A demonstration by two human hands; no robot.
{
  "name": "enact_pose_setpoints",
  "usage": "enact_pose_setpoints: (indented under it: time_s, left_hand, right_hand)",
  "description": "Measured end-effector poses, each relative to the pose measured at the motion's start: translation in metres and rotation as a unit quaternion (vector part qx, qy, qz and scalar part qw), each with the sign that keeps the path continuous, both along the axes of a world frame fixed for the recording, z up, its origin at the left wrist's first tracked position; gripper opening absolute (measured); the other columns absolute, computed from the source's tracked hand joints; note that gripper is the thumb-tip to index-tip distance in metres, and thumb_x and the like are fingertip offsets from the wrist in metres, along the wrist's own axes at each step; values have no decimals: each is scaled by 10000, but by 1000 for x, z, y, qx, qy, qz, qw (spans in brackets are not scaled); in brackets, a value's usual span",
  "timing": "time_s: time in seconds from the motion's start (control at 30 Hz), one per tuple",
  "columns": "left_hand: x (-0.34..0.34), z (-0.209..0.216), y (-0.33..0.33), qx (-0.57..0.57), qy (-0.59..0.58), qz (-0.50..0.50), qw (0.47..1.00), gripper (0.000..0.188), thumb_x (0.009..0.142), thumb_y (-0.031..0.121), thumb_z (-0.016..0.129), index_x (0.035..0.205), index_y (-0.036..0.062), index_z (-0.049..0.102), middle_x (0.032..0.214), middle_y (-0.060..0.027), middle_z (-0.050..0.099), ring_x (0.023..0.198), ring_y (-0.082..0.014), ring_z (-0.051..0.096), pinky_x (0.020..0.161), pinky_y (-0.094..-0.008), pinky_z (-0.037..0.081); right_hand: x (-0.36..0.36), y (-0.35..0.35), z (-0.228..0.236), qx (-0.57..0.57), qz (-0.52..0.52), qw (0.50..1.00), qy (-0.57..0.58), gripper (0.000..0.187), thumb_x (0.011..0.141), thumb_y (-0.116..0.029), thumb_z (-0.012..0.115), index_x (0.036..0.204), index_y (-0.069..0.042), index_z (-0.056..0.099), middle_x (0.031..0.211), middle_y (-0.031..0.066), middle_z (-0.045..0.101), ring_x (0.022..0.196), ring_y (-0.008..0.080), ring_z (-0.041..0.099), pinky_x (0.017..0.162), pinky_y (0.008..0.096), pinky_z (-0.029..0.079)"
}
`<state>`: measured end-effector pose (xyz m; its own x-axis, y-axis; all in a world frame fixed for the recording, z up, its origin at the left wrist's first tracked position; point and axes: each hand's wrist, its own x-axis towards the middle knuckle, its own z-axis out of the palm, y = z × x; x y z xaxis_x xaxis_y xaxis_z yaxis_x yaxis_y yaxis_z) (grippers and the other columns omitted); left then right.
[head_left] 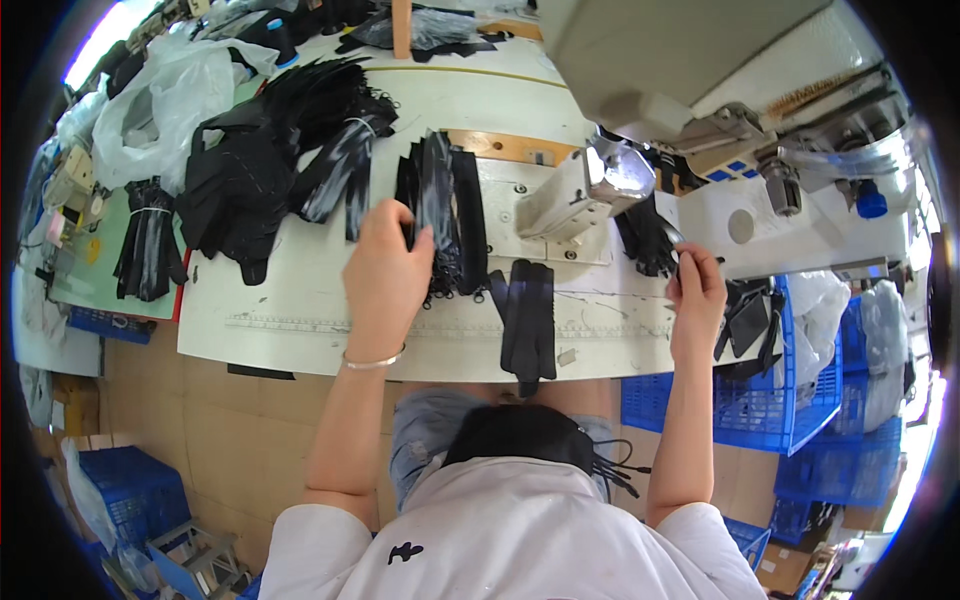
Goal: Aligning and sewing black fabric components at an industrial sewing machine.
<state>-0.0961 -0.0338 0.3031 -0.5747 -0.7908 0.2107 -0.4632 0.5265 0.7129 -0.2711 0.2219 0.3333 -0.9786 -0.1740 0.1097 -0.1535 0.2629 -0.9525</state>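
Observation:
My left hand (pixel 388 268), with a bangle at the wrist, curls its fingers at the left side of a stack of shiny black strips (pixel 436 190), gripping its edge. Small loops show at the strips' near ends. Over on the right, my right hand (pixel 698 290) is closed in a pinch beside a bunch of black strips (pixel 648 236) by the sewing machine; what lies between its fingertips is too small to make out. Between my hands, several flat black pieces (pixel 528 315) overlap at the table's front edge, below the machine's metal arm (pixel 565 205).
The sewing machine head (pixel 690 60) overhangs the white table (pixel 290 300) at the right. Heaped black pieces (pixel 235 180), a tied black bundle (pixel 148 235) and a clear plastic bag (pixel 165 105) occupy the left. Blue crates (pixel 740 405) stand low on the right.

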Motion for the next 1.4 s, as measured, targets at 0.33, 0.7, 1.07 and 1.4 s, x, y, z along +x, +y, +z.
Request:
enact_pose_setpoints:
  time_s: [0.33, 0.7, 1.07, 1.4]
  left_hand:
    - [-9, -5, 121, 397, 98, -342, 846, 304, 865, 234, 660, 720, -15, 563, 670, 23, 476, 585, -34, 420, 489, -226, 334]
    - [-15, -15, 119, 157, 20, -228, 961, 367, 773, 204, 728, 624, -3, 463, 641, -92, 454, 580, -247, 479, 530, -354, 386]
    - [4, -29, 99, 22, 42, -216, 975, 243, 750, 186, 753, 731, -9, 610, 729, -75, 562, 680, -211, 564, 586, -337, 453]
    - [16, -11, 94, 589, 214, -180, 758, 184, 874, 91, 631, 986, -54, 649, 840, -98, 676, 716, -166, 661, 659, -273, 557]
  right_hand:
    - [94, 36, -26, 1, 318, 948, -12, 343, 723, -364, 773, 819, -42, 707, 701, 0, 489, 660, 122, 438, 606, 240, 338]
    - [98, 29, -36, 44, 333, 942, 28, 96, 798, -18, 624, 862, -42, 692, 746, 68, 557, 660, 188, 505, 618, 276, 417]
    - [75, 38, -27, -7, 298, 889, -347, 156, 817, 57, 622, 969, 48, 653, 814, 78, 657, 669, 128, 633, 618, 225, 507]
    - [81, -20, -14, -6, 306, 947, -99, 111, 825, -30, 661, 917, 29, 641, 769, 52, 664, 697, 112, 629, 619, 216, 476]
